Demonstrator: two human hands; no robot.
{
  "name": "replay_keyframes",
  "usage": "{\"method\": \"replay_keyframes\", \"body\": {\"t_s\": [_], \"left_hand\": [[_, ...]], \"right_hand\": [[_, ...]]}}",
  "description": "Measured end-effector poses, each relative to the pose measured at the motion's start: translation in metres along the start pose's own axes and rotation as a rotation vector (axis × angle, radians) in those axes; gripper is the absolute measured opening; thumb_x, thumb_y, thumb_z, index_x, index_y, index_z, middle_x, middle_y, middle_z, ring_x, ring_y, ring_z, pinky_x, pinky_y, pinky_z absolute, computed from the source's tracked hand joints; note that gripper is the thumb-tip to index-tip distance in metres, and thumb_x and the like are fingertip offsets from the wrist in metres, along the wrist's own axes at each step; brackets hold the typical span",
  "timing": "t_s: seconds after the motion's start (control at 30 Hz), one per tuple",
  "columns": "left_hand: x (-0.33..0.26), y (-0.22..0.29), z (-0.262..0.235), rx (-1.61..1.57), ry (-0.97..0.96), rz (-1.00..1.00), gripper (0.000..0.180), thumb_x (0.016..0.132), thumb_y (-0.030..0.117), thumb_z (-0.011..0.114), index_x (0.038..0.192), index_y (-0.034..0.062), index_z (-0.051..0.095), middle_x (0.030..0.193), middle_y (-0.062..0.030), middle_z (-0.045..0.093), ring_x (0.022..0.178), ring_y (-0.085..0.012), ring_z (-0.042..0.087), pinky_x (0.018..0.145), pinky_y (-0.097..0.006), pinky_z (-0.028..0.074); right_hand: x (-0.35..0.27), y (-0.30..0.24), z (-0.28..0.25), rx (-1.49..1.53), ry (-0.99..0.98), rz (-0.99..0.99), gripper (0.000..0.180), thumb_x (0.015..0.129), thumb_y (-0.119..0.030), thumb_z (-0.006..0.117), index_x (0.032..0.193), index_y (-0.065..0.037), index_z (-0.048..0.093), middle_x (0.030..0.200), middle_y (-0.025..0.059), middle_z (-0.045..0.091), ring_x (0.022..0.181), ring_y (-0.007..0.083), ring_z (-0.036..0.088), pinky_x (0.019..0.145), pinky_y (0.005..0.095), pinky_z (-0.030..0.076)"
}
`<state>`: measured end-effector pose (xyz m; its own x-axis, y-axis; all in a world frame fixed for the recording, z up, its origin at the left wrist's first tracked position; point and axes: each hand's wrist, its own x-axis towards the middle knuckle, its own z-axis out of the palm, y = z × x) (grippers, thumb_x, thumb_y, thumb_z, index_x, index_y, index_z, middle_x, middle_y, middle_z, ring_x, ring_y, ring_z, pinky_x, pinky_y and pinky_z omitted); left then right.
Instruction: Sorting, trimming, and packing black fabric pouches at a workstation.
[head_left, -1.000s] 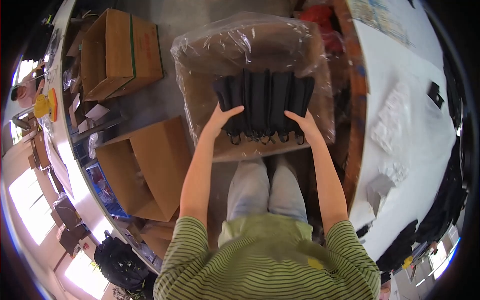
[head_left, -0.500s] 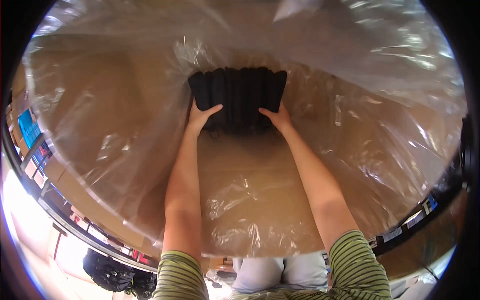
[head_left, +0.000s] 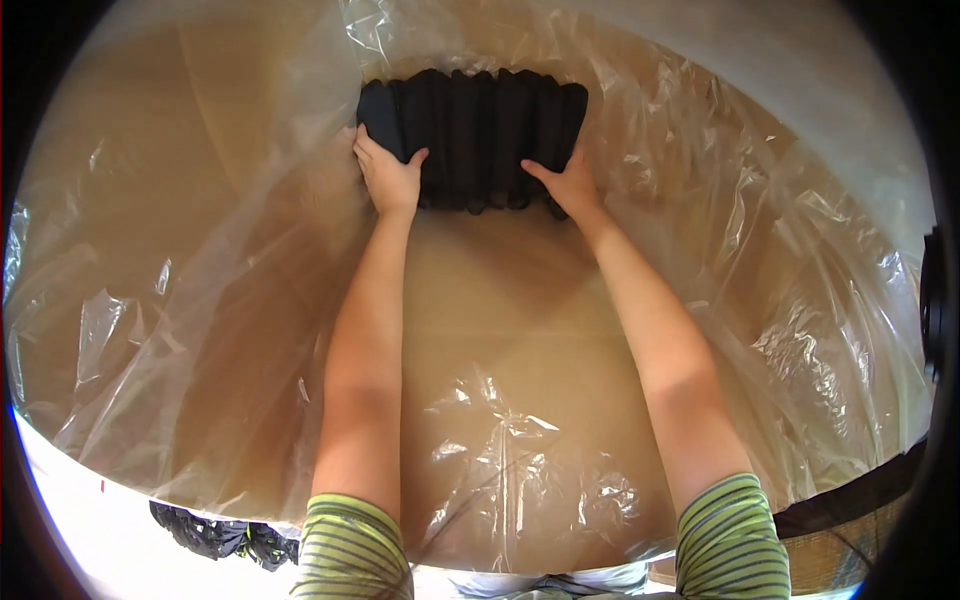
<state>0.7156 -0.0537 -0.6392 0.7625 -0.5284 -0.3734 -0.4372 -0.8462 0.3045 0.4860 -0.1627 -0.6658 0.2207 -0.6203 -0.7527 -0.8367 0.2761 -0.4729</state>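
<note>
Cardboard box (head_left: 150,200) fills view, lined with clear plastic bag (head_left: 800,330). Stack of black folded items (head_left: 475,135), ridged along top, sits deep inside against far wall. Left hand (head_left: 388,178) grips stack's left end, thumb on front. Right hand (head_left: 568,185) presses stack's lower right edge, fingers closed on it.

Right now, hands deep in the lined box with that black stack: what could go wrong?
1. The left hand and right hand grip only the two ends of the black stack; the middle pieces could sag or slip out.
2. The loose clear plastic liner bunches beside the stack and could get trapped under it or snag the arms.
</note>
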Motion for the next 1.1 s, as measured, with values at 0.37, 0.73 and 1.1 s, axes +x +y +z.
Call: {"method": "replay_keyframes", "body": {"t_s": [0.37,0.73,1.1], "left_hand": [[-0.045,0.047,-0.012,0.050,0.053,-0.090,0.082,0.073,0.013,0.070,0.138,-0.0030,0.024,0.146,-0.0279,0.019,0.134,-0.0437,0.024,0.111,-0.047,0.024],[-0.157,0.206,-0.258,-0.720,-1.097,-0.012,0.017,0.088,0.018,0.060,0.089,0.0009,0.060,0.080,-0.0054,0.065,0.078,-0.0121,0.060,0.076,-0.027,0.047],[-0.373,0.443,-0.667,-2.024,-1.891,1.298,0.028,0.084,0.020,0.068,0.060,0.0101,0.058,0.057,0.0029,0.053,0.047,-0.0141,0.044,0.044,-0.027,0.033]], "right_hand": [[-0.039,-0.039,-0.027,-0.113,0.189,-0.038,0.076,0.081,-0.026,0.063,0.144,-0.005,0.025,0.125,0.0274,0.051,0.112,0.0428,0.053,0.093,0.0475,0.044],[-0.245,-0.121,-0.178,-0.392,-0.386,0.140,0.063,0.083,-0.028,0.060,0.141,-0.017,0.038,0.139,0.0145,0.045,0.128,0.0312,0.043,0.104,0.0417,0.037],[-0.520,-0.131,-0.300,0.478,0.347,-0.149,0.023,0.087,-0.006,0.057,0.109,-0.007,0.062,0.082,0.0072,0.066,0.075,0.0153,0.064,0.071,0.0278,0.050]]}}
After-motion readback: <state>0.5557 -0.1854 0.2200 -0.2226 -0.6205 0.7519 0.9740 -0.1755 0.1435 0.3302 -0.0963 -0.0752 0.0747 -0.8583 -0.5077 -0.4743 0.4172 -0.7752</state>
